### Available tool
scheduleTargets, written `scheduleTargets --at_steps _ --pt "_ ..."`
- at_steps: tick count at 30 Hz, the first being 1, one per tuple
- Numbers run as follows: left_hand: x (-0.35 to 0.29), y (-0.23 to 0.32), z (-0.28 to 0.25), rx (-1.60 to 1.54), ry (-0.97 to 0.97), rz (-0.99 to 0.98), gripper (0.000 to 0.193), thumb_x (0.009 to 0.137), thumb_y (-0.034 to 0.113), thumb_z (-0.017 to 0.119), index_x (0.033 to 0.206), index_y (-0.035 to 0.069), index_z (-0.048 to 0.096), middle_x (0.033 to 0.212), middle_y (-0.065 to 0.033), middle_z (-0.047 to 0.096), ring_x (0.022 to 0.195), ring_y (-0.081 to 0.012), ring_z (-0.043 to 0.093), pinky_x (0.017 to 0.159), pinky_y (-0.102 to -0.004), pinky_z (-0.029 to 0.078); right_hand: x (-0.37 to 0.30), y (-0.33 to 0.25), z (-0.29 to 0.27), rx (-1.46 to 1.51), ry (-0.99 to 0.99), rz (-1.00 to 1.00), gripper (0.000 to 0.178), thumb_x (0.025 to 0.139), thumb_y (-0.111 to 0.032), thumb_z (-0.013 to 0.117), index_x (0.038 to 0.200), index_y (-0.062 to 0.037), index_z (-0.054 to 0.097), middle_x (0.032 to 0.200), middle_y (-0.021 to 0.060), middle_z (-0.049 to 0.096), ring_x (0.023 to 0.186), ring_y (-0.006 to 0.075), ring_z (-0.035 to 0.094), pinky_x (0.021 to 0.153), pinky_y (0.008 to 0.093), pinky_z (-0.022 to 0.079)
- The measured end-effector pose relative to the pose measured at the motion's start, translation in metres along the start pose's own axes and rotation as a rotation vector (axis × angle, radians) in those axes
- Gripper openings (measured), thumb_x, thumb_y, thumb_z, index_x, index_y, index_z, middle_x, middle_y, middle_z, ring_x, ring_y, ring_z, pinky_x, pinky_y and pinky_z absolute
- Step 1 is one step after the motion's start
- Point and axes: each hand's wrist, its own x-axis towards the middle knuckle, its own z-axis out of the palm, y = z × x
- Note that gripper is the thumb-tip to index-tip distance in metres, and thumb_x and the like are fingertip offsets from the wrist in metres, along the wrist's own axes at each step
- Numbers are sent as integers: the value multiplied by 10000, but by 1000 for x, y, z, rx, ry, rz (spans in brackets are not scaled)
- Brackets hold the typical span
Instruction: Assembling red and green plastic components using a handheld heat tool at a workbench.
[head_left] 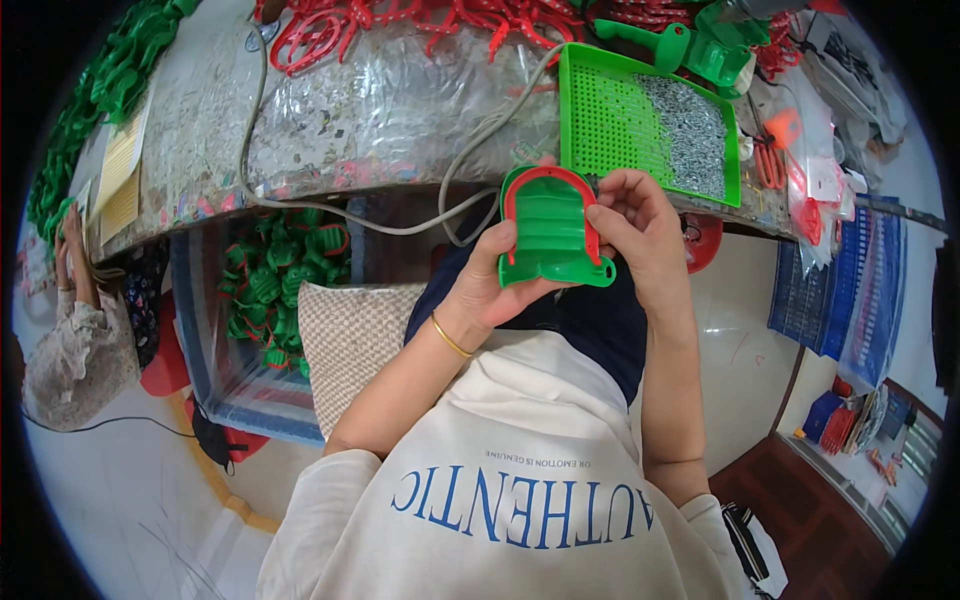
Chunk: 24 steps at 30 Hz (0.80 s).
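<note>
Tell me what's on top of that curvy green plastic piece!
A red U-shaped strip lies on the green plastic piece, along its arched edge; ridged green shows between its arms. The green under the strip is covered; the underside is hidden.

Cream top (490, 420), loose sleeves (325, 500) ending around the elbows. Big blue capital lettering (525, 512) across chest, one smaller, thinner line of print (537, 461) nearer the waist. Dark navy bottoms (612, 340). Thin gold bangle (451, 338), left wrist (468, 322).
</note>
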Motion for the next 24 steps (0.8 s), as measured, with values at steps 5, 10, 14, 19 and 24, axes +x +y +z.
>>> scheduleTargets --at_steps 5,10,14,19,24 --pt "8 -7 7 -114 -88 -2 937 684 370 794 1444 240 263 1386 -85 408 1256 -295 435 1041 -509 375 2 -5 -8 76 -48 -15 260 817 -5 632 1043 -39 509 935 10 524 716 49 525 532 173 426" --pt "12 -8 14 -78 -79 7 938 680 361 797 1443 241 265 1369 -88 424 1232 -296 454 1020 -494 394 1 -7 -17 82 -83 -20 257 822 -3 628 1050 -33 513 936 16 523 752 64 532 634 195 453" --pt "16 -3 18 -54 -75 -39 916 655 324 815 1419 261 313 1256 -90 509 1123 -327 524 974 -488 424 14 -31 -41 -91 174 -325 209 847 -42 636 1037 -29 550 947 18 546 854 86 539 780 221 443" --pt "18 -16 29 -82 -44 -122 866 642 298 823 1381 288 370 1240 -68 502 1066 -330 539 942 -489 442 72 -118 -77 -136 502 -793 352 835 -131 690 1110 -5 510 1018 76 578 919 124 569 820 262 469" --pt "26 -27 37 -24 -41 -234 879 677 366 780 1418 275 316 1279 -104 488 1098 -335 539 961 -487 432 140 -150 -94 -222 191 -721 640 849 -202 671 1360 30 364 1156 118 570 1047 164 556 909 276 426"
